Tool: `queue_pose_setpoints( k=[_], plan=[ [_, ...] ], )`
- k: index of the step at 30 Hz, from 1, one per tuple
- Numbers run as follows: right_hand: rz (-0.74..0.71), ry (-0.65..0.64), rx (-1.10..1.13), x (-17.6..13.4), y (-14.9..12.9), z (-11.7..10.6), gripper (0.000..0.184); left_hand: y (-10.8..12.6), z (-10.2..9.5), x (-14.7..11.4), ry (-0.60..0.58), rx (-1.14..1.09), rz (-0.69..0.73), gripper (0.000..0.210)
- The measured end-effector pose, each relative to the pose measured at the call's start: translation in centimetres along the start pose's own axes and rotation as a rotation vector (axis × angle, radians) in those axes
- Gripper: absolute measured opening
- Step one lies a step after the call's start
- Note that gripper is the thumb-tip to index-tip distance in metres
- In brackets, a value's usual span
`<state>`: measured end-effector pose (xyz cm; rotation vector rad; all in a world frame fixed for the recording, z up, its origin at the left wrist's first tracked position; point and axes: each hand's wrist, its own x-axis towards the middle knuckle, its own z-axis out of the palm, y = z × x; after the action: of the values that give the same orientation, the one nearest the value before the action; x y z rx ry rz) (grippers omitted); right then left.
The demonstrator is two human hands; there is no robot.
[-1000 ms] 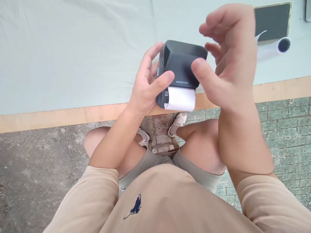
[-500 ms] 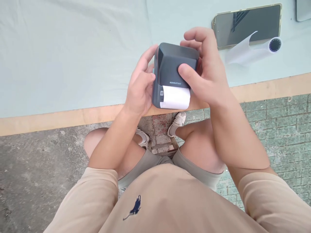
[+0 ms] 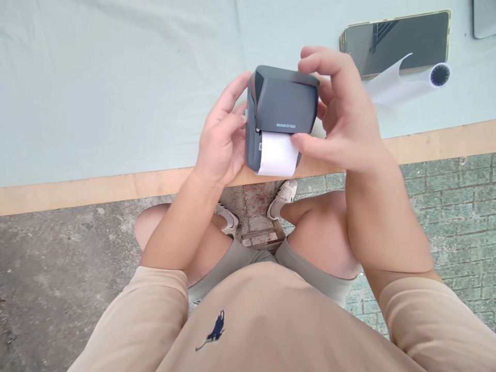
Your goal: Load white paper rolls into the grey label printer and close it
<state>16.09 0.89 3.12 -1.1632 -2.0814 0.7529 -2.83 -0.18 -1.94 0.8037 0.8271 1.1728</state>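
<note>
A dark grey label printer marked NIIMBOT is held over the table's near edge, with a strip of white paper coming out below its lid. My left hand is closed around the printer's left side, thumb on the side wall. At the right side, my right hand has its thumb tip at the lid's lower right edge, beside the paper. Its curled fingers reach the printer's far right corner, and some are partly hidden. A narrow dark gap shows at the lid's lower left corner.
A phone lies on the pale table cloth at the upper right. In front of it is a curled roll of white paper. A grey object's corner shows at the far right. The table's wooden edge runs across the middle.
My right thumb has slid from the lid's face down to its lower edge. The lid's front looks slightly raised, and more of the paper strip hangs out over the printer's front.
</note>
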Motion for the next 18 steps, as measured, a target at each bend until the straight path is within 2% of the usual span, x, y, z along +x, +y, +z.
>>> queue_pose_setpoints(
  k=[4,5,6,8,10,11,13,15,18],
  plan=[
    [-0.115,0.689,-0.169,0.5,-1.3,0.1,0.012,0.2,0.2,0.2,-0.022,-0.086,0.010,0.039],
    [-0.132,0.752,-0.203,0.6,-1.6,0.1,0.011,0.3,0.2,0.2,-0.036,-0.119,0.000,0.036],
    [-0.156,0.715,-0.235,0.6,-1.8,0.0,0.015,0.4,0.3,0.1,-0.049,-0.139,-0.012,0.034],
    [-0.190,0.464,-0.335,0.7,-2.2,-0.2,0.015,0.5,0.5,0.0,-0.056,-0.121,-0.005,0.034],
    [-0.186,0.246,-0.457,0.7,-2.5,-0.5,0.005,0.4,0.6,-0.2,-0.058,-0.054,0.033,0.043],
    [-0.180,0.190,-0.509,0.7,-2.6,-0.6,0.008,0.3,0.6,-0.2,-0.060,-0.026,0.053,0.048],
    [-0.133,0.157,-0.565,0.7,-2.8,-0.8,0.021,0.2,0.6,-0.3,-0.070,-0.001,0.065,0.053],
    [-0.056,0.095,-0.574,0.8,-3.1,-0.9,0.019,0.1,0.5,-0.2,-0.092,-0.002,0.070,0.053],
    [0.082,-0.090,-0.611,1.2,-3.6,-0.8,0.018,0.0,0.5,-0.2,-0.102,-0.009,0.076,0.054]
  ],
)
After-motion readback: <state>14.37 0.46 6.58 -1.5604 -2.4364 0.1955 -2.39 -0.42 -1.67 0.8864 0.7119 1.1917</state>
